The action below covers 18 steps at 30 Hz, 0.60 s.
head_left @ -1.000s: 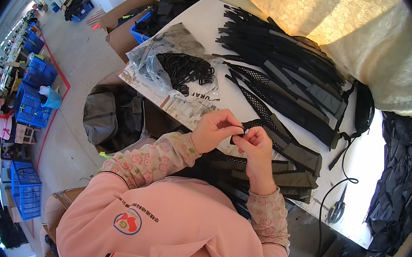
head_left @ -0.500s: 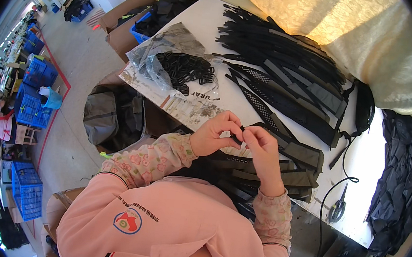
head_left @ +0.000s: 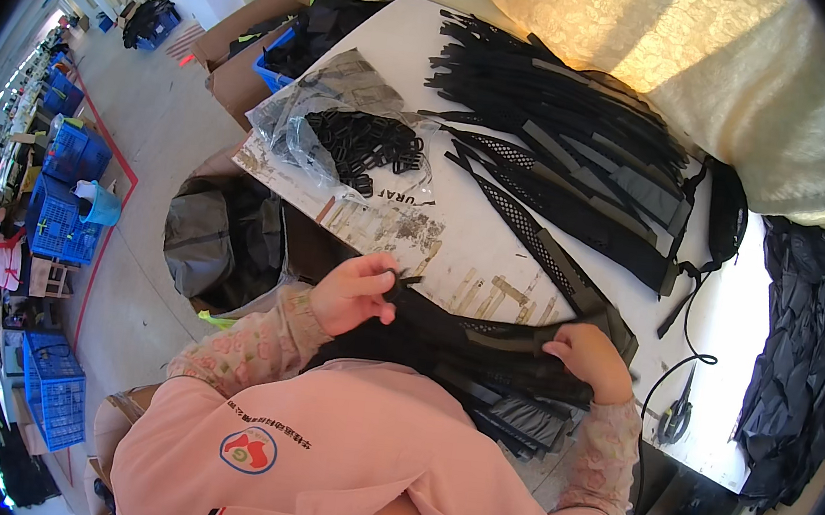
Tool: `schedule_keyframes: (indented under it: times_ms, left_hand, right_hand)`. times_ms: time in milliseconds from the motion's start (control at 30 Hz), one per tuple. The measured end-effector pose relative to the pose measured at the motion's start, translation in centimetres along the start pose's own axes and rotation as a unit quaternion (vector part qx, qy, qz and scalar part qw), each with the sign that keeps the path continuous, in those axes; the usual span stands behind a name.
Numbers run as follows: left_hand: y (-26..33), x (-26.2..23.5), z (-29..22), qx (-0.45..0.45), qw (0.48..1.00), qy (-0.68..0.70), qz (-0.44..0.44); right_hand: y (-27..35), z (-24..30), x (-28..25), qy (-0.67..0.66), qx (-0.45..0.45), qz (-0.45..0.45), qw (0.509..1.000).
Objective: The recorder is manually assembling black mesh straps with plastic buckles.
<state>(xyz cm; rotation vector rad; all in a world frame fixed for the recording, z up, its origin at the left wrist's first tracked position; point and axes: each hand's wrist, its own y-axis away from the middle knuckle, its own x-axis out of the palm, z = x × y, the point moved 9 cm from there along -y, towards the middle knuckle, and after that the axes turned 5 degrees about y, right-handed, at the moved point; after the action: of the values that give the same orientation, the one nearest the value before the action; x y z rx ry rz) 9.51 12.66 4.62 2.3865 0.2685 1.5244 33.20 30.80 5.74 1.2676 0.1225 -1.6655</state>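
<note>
A black padded strap (head_left: pixel 465 335) with mesh and grey patches stretches between my hands at the near edge of the table. Its narrow left end is pinched in my left hand (head_left: pixel 356 294), with a small dark tip poking out past the fingers. My right hand (head_left: pixel 593 362) grips the wider right part, its fingers curled over the fabric. More grey-and-black straps (head_left: pixel 526 418) hang below, in front of my body. Beyond my left hand, black plastic buckles (head_left: pixel 369 147) lie heaped on an opened clear plastic bag (head_left: pixel 290 129).
A pile of similar black straps (head_left: pixel 550 101) covers the table's far side. Scissors (head_left: pixel 677 416) and a black cord (head_left: pixel 644 423) lie at the right, near dark folded fabric (head_left: pixel 793 368). Left of the table stand a dark bag (head_left: pixel 204 236) and a cardboard box (head_left: pixel 233 48).
My hands, which were together at a small black piece, have moved apart. The left went left and down, the right went right and down, and the strap now spans between them.
</note>
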Motion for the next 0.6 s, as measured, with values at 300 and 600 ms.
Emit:
schedule_keyframes:
  times_ms: [300, 600]
  left_hand:
    - [2.1, -6.0, -4.5, 0.001, 0.823, -0.537, -0.186]
    - [-4.1, -3.7, -16.6, 0.31, 0.684, -0.637, -0.175]
  right_hand:
    - [-3.2, 2.5, -2.1, -0.018, -0.064, -0.144, 0.987]
    - [-18.7, 11.1, -3.6, 0.105, -0.118, -0.4, 0.903]
